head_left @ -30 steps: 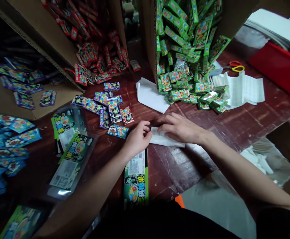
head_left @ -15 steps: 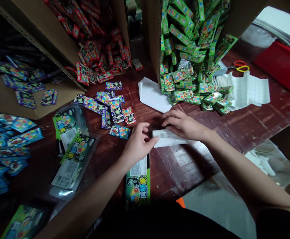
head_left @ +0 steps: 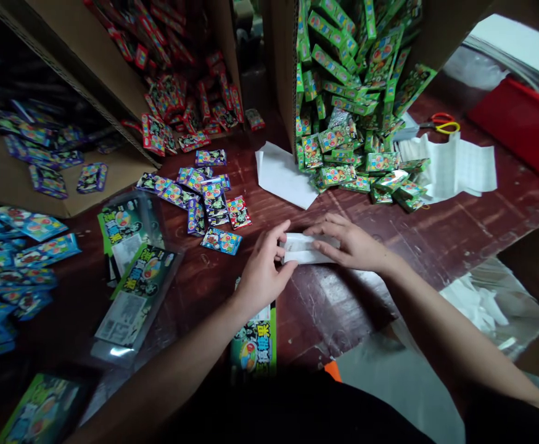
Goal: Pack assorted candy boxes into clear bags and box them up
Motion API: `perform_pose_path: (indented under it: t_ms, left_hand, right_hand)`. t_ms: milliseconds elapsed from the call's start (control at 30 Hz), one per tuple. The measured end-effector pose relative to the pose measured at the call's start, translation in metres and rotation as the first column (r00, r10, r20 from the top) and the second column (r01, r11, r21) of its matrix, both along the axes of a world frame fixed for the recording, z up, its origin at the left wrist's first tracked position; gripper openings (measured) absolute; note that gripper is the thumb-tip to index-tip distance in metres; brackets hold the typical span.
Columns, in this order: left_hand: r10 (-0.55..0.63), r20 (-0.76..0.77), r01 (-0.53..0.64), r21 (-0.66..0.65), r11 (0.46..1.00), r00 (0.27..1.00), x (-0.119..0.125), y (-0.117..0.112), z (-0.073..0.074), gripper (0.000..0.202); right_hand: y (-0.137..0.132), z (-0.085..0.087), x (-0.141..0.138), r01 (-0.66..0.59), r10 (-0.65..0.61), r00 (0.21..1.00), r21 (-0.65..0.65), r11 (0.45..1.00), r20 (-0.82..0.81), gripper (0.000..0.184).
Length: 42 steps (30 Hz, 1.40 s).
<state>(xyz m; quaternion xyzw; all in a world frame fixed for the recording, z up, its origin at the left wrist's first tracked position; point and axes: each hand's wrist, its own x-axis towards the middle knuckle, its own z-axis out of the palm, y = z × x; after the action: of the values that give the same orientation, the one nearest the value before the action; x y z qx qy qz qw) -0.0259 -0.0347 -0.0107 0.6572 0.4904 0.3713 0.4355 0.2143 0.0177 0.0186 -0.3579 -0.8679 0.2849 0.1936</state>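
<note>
A folded white strip of paper (head_left: 300,256) lies on the table in front of me, with faint print near its upper edge. My left hand (head_left: 266,264) curls around its left end, fingertips at the top and thumb at the lower edge. Across the strip's right part lie the bent fingers and thumb of my right hand (head_left: 355,245), pressing and gripping it. Below my left wrist is a green printed candy card (head_left: 253,348), partly covered by the hand. A small blue candy packet (head_left: 221,241) sits just left of my left hand, beside several purple packets (head_left: 214,203) and a red one (head_left: 238,213).
Cardboard boxes spill red packets (head_left: 168,98) and green packets (head_left: 338,176) at the back. Blue packets (head_left: 1,277) pile up on the left near bagged cards (head_left: 135,302). Scissors (head_left: 445,123), white sheets (head_left: 468,166) and a red bin (head_left: 519,123) are at right.
My left hand has shifted slightly up and right, closing around the strip's left end. The right hand has moved slightly right, and more of the strip's top shows between the hands.
</note>
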Motion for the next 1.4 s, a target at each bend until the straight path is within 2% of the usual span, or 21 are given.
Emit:
perform_pose_path:
  t_ms: [100, 233, 400, 567, 800, 1067, 1167, 1267, 1400]
  left_hand:
    - [-0.009, -0.039, 0.010, 0.024, 1.000, 0.999, -0.002, -0.003, 0.006, 0.079]
    - [-0.009, -0.016, 0.010, 0.009, 1.000, 1.000, -0.004, -0.004, 0.009, 0.081]
    - [0.005, 0.003, -0.005, 0.011, 1.000, 1.000, -0.007, -0.004, 0.011, 0.083]
    - [0.003, -0.043, 0.000, 0.053, 0.999, 0.999, -0.010, -0.007, 0.014, 0.081]
    - [-0.021, -0.130, 0.041, 0.150, 0.988, 0.991, -0.011, -0.009, 0.017, 0.062]
    - [-0.054, -0.176, 0.082, 0.154, 0.985, 0.983, -0.010, -0.011, 0.017, 0.048]
    - [-0.055, -0.191, 0.088, 0.168, 0.982, 0.980, -0.010, -0.011, 0.015, 0.046]
    - [-0.050, -0.193, 0.082, 0.163, 0.983, 0.980, -0.009, -0.011, 0.014, 0.047]
    - [-0.049, -0.200, 0.085, 0.175, 0.981, 0.979, -0.007, -0.012, 0.015, 0.044]
  right_hand:
    - [0.002, 0.007, -0.007, -0.040, 0.039, 0.998, -0.026, 0.999, -0.045, 0.028]
    - [0.004, 0.013, -0.014, -0.083, 0.081, 0.994, -0.032, 0.996, -0.080, 0.025]
    - [0.003, 0.014, -0.017, -0.071, 0.063, 0.993, -0.079, 0.994, -0.098, 0.015]
    - [0.000, 0.013, -0.020, -0.044, 0.028, 0.992, -0.126, 0.991, -0.123, 0.023]
    - [-0.001, 0.013, -0.022, -0.058, 0.034, 0.989, -0.164, 0.985, -0.145, 0.014]
    - [-0.005, 0.009, -0.019, -0.017, -0.029, 0.979, -0.225, 0.974, -0.202, 0.017]
    - [-0.008, 0.012, -0.016, -0.012, -0.042, 0.977, -0.251, 0.968, -0.209, 0.018]
    - [-0.010, 0.014, -0.016, -0.065, 0.012, 0.978, -0.247, 0.967, -0.209, 0.019]
    - [-0.010, 0.011, -0.017, -0.068, 0.015, 0.977, -0.245, 0.967, -0.213, 0.016]
